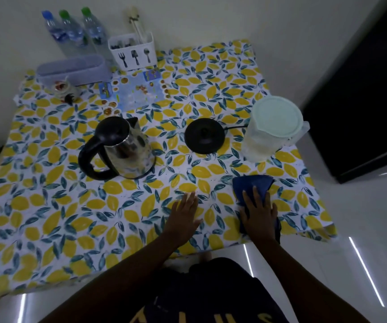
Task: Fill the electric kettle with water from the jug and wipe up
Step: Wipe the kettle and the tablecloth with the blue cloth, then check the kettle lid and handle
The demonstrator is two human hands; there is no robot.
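The right hand (258, 213) lay flat with fingers spread on the blue cloth (250, 186) near the counter (71, 206) front edge, the left hand (184, 217) open and empty beside, while the kettle (122, 148) stood farther back to the left and the jug (272, 129) just behind the cloth.

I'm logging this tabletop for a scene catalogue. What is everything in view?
kettle: 1, steel with black handle, centre-left, off its base
kettle base: 1, black, centre
jug: 1, clear with pale lid, right
cloth: 1, blue, near right edge
water bottles: 3, one blue cap, two green, far left
cutlery holder: 1, white, far centre
tray: 1, pale lilac, far left
tablecloth: 1, lemon print
left hand: flat on tablecloth
right hand: flat on cloth
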